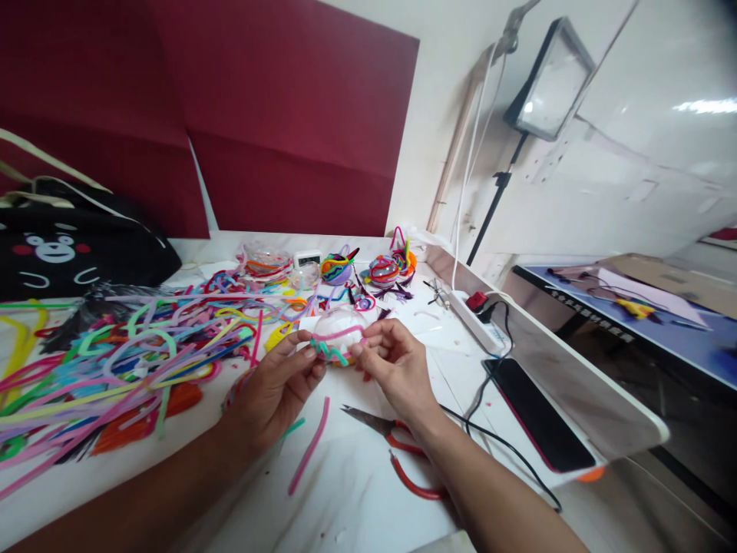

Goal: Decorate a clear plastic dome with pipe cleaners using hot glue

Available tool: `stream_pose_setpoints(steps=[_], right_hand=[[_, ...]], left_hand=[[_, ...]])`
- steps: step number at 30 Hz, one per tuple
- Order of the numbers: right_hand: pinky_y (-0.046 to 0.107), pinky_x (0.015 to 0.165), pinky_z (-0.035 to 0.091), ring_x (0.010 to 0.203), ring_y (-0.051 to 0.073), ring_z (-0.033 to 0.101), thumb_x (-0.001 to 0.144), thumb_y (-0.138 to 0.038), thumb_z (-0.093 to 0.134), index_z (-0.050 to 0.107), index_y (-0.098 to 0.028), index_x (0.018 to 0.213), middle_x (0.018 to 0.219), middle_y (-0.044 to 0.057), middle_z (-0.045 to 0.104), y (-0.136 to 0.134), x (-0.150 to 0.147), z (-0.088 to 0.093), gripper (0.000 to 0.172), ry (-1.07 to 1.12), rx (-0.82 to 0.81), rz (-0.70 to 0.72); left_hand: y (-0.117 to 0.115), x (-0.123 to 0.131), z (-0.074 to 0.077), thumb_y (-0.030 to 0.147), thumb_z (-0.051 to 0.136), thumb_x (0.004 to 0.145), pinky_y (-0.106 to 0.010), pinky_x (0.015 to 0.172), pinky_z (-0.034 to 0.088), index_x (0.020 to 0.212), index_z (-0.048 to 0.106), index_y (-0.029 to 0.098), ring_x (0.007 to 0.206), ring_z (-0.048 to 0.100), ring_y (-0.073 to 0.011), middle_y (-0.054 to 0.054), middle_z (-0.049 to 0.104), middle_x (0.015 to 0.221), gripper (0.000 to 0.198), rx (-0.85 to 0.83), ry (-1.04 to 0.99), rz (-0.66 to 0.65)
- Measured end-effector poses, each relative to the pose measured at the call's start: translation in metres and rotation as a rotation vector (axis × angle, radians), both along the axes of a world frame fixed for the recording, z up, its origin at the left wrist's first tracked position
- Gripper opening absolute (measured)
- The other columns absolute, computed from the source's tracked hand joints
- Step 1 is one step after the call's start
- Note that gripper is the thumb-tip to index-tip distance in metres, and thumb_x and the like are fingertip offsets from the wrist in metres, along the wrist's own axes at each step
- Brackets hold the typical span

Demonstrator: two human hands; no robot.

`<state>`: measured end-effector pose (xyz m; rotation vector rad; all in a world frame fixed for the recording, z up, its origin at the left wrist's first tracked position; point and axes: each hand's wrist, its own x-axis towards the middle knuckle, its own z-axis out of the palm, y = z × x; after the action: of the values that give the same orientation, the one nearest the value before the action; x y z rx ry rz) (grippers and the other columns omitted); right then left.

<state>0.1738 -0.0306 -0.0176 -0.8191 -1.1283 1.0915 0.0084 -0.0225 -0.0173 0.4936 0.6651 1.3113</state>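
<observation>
Between my hands is a clear plastic ball with a pink pipe cleaner across its front and a wavy teal pipe cleaner below that. My left hand is closed at the ball's left side, thumb and fingers pinching its edge near the teal ends. At the right, my right hand pinches the right end of the pink pipe cleaner against the ball. Red-handled scissors lie open under my right wrist. A loose pink pipe cleaner piece lies on the table nearer to me.
A big heap of coloured pipe cleaners covers the left. Wrapped balls stand at the back. To the right are a power strip, a black phone and cables. A black bag sits far left.
</observation>
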Motion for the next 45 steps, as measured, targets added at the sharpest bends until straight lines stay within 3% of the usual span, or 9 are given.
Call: stream_pose_setpoints(steps=[7, 10, 14, 17, 26, 36, 45], right_hand=[[0.020, 0.045, 0.035, 0.048, 0.007, 0.041, 0.083, -0.031, 0.070, 0.064, -0.017, 0.082, 0.058, -0.006, 0.052, -0.005, 0.006, 0.003, 0.015, -0.239, 0.124, -0.114], [0.022, 0.048, 0.041, 0.051, 0.009, 0.049, 0.084, -0.031, 0.069, 0.065, -0.017, 0.086, 0.065, -0.002, 0.061, -0.011, 0.006, 0.004, 0.014, -0.344, 0.239, -0.140], [0.025, 0.058, 0.047, 0.063, 0.013, 0.060, 0.084, -0.025, 0.072, 0.064, -0.017, 0.090, 0.074, 0.003, 0.068, -0.014, 0.004, 0.000, 0.013, -0.633, 0.577, -0.326], [0.025, 0.059, 0.048, 0.062, 0.013, 0.062, 0.089, -0.020, 0.065, 0.063, -0.017, 0.090, 0.072, 0.003, 0.068, -0.012, 0.004, -0.004, 0.003, -0.784, 0.716, -0.431], [0.027, 0.063, 0.050, 0.066, 0.015, 0.064, 0.095, -0.017, 0.055, 0.063, -0.018, 0.102, 0.076, 0.005, 0.070, -0.010, 0.008, -0.009, 0.011, -0.926, 0.756, -0.470], [0.029, 0.055, 0.038, 0.059, 0.016, 0.052, 0.096, -0.012, 0.052, 0.063, -0.012, 0.098, 0.064, 0.004, 0.060, -0.010, 0.014, -0.003, 0.012, -1.205, 0.967, -0.590], [0.031, 0.054, 0.031, 0.058, 0.016, 0.045, 0.095, -0.009, 0.051, 0.061, -0.013, 0.088, 0.063, 0.002, 0.053, -0.009, 0.015, -0.005, 0.014, -1.340, 0.954, -0.585]], left_hand=[[-0.001, 0.002, 0.008, -0.011, 0.048, 0.086, -0.016, 0.056, 0.060, 0.084, 0.067, 0.012, 0.056, 0.067, -0.0085, -0.002, 0.068, 0.067, 0.030, -0.032, 0.022, 0.100], [-0.001, 0.003, 0.009, -0.011, 0.049, 0.086, -0.016, 0.059, 0.061, 0.081, 0.067, 0.012, 0.058, 0.068, -0.0087, -0.002, 0.069, 0.066, 0.030, -0.005, 0.036, 0.119], [-0.002, 0.003, 0.004, -0.009, 0.053, 0.084, -0.017, 0.062, 0.062, 0.081, 0.068, 0.011, 0.061, 0.069, -0.0092, -0.002, 0.070, 0.070, 0.026, 0.012, 0.062, 0.148], [-0.004, 0.003, 0.002, -0.008, 0.056, 0.082, -0.018, 0.063, 0.062, 0.081, 0.068, 0.011, 0.062, 0.069, -0.0093, -0.002, 0.069, 0.071, 0.022, 0.010, 0.086, 0.161], [-0.008, 0.005, 0.004, -0.007, 0.065, 0.074, -0.019, 0.064, 0.062, 0.082, 0.068, 0.011, 0.065, 0.068, -0.0111, -0.003, 0.070, 0.072, 0.019, 0.008, 0.135, 0.173], [-0.009, 0.006, 0.003, -0.007, 0.062, 0.078, -0.017, 0.063, 0.062, 0.083, 0.067, 0.011, 0.063, 0.069, -0.0098, -0.002, 0.070, 0.071, 0.020, -0.012, 0.138, 0.174], [-0.009, 0.005, 0.002, -0.008, 0.062, 0.078, -0.017, 0.063, 0.062, 0.084, 0.068, 0.011, 0.063, 0.069, -0.0100, -0.002, 0.070, 0.072, 0.021, -0.023, 0.135, 0.161]])
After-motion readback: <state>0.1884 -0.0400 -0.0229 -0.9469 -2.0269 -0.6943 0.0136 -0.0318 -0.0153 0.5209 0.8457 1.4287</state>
